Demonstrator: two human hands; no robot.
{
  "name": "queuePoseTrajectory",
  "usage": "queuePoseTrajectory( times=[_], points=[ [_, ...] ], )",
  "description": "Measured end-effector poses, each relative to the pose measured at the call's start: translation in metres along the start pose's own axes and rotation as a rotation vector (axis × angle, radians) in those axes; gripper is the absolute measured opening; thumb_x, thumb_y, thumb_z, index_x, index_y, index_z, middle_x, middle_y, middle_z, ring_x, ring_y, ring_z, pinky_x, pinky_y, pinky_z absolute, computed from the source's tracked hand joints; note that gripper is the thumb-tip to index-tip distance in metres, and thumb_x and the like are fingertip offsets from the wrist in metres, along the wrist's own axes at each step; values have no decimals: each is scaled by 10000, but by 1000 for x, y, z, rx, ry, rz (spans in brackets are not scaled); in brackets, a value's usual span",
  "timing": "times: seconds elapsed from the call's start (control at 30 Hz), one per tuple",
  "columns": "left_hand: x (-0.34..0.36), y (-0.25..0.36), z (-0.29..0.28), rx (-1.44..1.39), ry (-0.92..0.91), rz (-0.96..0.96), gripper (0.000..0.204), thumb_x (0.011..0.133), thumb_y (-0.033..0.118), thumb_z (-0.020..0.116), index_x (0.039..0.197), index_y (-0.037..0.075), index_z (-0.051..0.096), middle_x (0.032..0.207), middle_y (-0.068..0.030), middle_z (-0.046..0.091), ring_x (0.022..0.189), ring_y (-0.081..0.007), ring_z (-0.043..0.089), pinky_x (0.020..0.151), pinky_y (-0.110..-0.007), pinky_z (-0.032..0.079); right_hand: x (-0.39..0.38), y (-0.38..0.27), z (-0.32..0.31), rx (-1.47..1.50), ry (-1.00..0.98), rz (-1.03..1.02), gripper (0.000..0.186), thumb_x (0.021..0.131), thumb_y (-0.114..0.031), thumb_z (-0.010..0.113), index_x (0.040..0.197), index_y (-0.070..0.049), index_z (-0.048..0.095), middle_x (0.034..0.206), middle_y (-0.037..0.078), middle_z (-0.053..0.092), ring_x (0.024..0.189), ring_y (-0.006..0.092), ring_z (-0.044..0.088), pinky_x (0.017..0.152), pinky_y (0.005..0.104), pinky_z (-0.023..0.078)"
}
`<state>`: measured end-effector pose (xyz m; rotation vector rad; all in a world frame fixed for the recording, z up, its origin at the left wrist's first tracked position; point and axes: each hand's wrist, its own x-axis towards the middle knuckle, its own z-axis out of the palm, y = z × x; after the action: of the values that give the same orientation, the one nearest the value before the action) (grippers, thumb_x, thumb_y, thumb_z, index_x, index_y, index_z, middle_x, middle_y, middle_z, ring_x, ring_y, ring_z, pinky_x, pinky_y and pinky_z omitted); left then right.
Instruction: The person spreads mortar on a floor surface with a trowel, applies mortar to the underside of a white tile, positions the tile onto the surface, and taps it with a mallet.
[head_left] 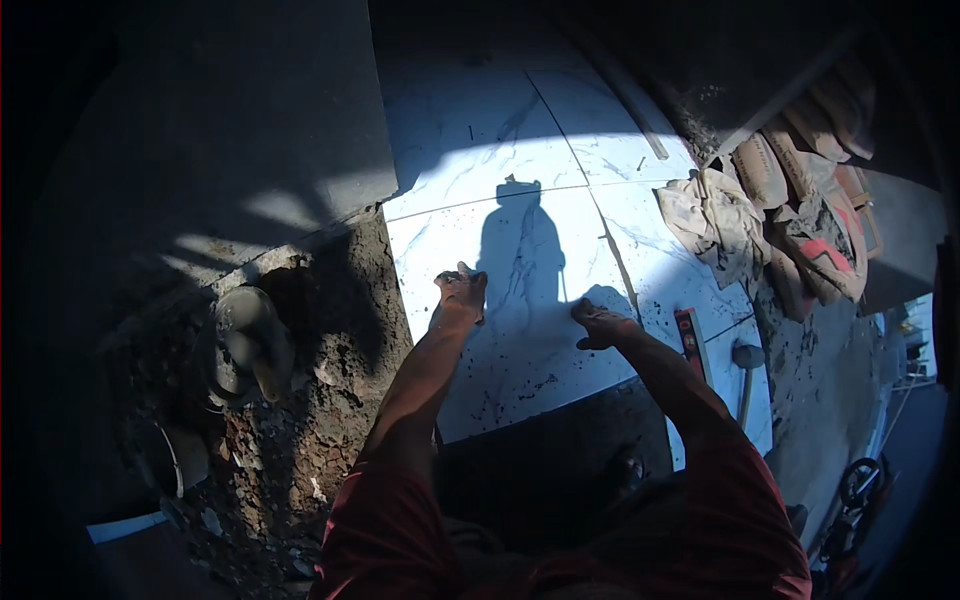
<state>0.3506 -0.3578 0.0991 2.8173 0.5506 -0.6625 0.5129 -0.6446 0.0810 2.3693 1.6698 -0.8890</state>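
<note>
Both of my hands are over a large white tile (520,375) with grey marbling, which lies on the floor in front of me. My left hand (462,294) is at the tile's left part, fingers spread and holding nothing. To the right, my right hand (598,326) reaches over the tile with its fingers apart and nothing in them. Whether either palm presses on the surface I cannot tell. Dark crumbs dot the tile near its front edge. A red spirit level (690,343) and a mallet (747,357) with a dark head lie right of my right forearm.
Rough mortar and soil (345,350) border the tile on the left, with a bucket (243,330) standing there. A crumpled pale cloth (712,215) lies on the tiles at right, beside several bags (762,172). Farther tiles (460,100) continue ahead. A motorcycle (855,495) shows at lower right.
</note>
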Motion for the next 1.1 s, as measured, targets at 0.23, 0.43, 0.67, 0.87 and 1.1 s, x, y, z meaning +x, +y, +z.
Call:
queuePoseTrajectory(
  times=[0.23, 0.43, 0.67, 0.87, 1.1],
  points=[
    [14, 9, -8, -24, 39, 75, 439, 893, 443, 531, 1143, 103, 652, 1238, -172, 590, 1171, -320, 552, 988, -526, 387, -11, -43, -38, 13, -127, 53, 424, 836, -415, 575, 1089, -78, 627, 1061, 157, 649, 1001, 337, 608, 889, 419, 484],
    [7, 14, -7, -61, 61, 227, 332, 919, 250, 485, 1130, 28, 613, 1096, -236, 629, 1046, -380, 606, 882, -467, 482, -38, -69, -71, 24, -53, 114, 344, 824, -278, 540, 1058, -49, 647, 1116, 169, 636, 1070, 323, 598, 912, 444, 483],
    [13, 12, 2, 108, 52, 374, 402, 938, 127, 379, 1325, 75, 474, 1248, -219, 562, 1158, -367, 549, 955, -470, 462, -33, -69, -76, 17, 19, 51, 346, 826, -96, 427, 1122, -27, 590, 1109, 201, 631, 1081, 353, 593, 934, 452, 472],
    [-2, 42, -15, -439, 60, 255, 439, 939, 361, 478, 1274, 87, 552, 1198, -170, 607, 1080, -334, 597, 945, -463, 448, -35, -78, -81, 144, 126, 226, 601, 902, -443, 546, 1323, -22, 465, 1388, 209, 430, 1259, 363, 450, 1050, 465, 349],
    [-22, 115, -32, -2164, -380, 444, 571, 962, 495, 417, 1381, 108, 401, 1354, -73, 482, 1218, -210, 471, 991, -412, 406, 5, -119, -108, 521, 1084, -171, 542, 911, -343, 559, 1315, 5, 458, 1383, 245, 417, 1292, 397, 392, 1063, 439, 329]
  ],
)
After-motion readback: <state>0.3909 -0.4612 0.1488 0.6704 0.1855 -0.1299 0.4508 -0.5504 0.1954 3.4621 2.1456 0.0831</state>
